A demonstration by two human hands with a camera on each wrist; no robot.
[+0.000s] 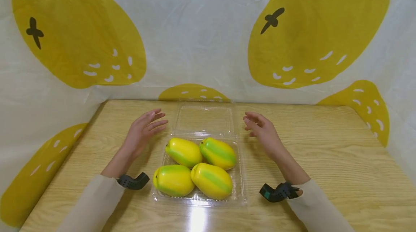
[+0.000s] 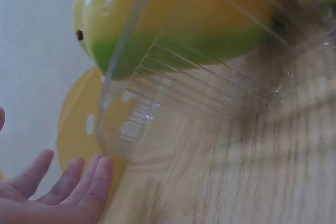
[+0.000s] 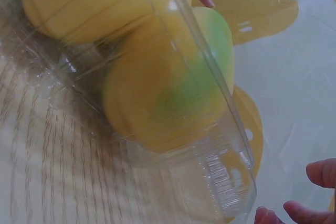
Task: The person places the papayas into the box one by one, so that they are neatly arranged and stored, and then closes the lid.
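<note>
A clear plastic clamshell tray (image 1: 240,174) lies on the wooden table (image 1: 325,174) with its lid (image 1: 204,118) folded open towards the back. Several yellow-green mangoes (image 1: 183,151) fill the tray. My left hand (image 1: 144,129) hovers left of the lid, fingers straight and holding nothing. My right hand (image 1: 261,129) hovers right of the lid, fingers relaxed and empty. The left wrist view shows a mango (image 2: 173,19) through the tray wall (image 2: 173,98) and my fingertips (image 2: 79,182). In the right wrist view a mango (image 3: 168,87) sits behind the tray rim (image 3: 226,108).
A white sheet printed with big yellow lemons (image 1: 201,37) hangs behind and at both sides of the table. Bare wood (image 1: 341,138) stretches to the right of the tray, and a narrower strip (image 1: 94,134) to the left.
</note>
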